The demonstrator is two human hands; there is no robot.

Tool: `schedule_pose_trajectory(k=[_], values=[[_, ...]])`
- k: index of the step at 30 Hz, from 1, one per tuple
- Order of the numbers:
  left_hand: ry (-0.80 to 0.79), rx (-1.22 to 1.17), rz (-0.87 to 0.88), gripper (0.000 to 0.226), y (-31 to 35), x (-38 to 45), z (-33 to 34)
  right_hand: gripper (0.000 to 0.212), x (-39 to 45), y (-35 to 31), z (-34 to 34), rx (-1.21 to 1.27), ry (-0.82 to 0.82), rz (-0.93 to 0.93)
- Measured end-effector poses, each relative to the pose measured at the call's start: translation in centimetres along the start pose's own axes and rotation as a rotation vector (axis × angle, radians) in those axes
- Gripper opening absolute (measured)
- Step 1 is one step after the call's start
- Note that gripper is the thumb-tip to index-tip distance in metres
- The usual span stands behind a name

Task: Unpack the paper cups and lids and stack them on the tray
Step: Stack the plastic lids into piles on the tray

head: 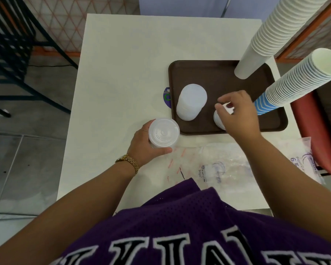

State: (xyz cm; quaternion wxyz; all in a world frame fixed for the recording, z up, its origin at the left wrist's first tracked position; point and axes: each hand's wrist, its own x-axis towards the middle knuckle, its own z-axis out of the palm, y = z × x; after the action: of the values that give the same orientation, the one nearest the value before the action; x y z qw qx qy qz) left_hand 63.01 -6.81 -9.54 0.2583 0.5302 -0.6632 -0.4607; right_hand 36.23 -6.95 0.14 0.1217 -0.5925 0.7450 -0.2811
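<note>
Café or food stall, white table, serving tray, bulk cup stacks

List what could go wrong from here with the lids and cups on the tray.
1. The two tall cup stacks on the tray lean in this view; the right hand, working beside them, might knock one over.
2. The short lid stack under the right hand's fingers sits near the tray's front rim and could slide off.
3. The left hand holds a lid stack on the bare table; a loose grip may spill it.
</note>
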Motion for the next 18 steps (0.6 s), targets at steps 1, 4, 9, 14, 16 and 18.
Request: schedule_pose_trajectory(k=[1,4,9,14,16,18], values=[[0.003,0.003,-0.002,0.095,0.0,0.0,0.0,0.016,-0.7,-1.1,0.3,0.035,-0.059,0.01],[0.011,0.004,-0.013,0.098,0.2,-0.1,-0.1,0.017,-2.0,-3.6,2.2,0.073,-0.253,0.043],[-0.03,0.026,-0.028,0.107,-0.3,0.2,-0.2,0.041,-2.5,-5.2,5.8,-0.064,-0.535,0.068],[-0.044,0.029,-0.039,0.107,-0.7,0.2,-0.2,0.037,-3.2,-5.9,7.3,-0.039,-0.589,0.122],[-0.031,0.021,-0.032,0.101,-0.7,0.2,-0.2,0.035,-3.5,-6.0,7.4,-0.022,-0.559,0.11],[-0.013,0.02,-0.021,0.097,-0.6,0.2,-0.1,0.035,-3.9,-6.1,7.3,-0.022,-0.527,0.097]])
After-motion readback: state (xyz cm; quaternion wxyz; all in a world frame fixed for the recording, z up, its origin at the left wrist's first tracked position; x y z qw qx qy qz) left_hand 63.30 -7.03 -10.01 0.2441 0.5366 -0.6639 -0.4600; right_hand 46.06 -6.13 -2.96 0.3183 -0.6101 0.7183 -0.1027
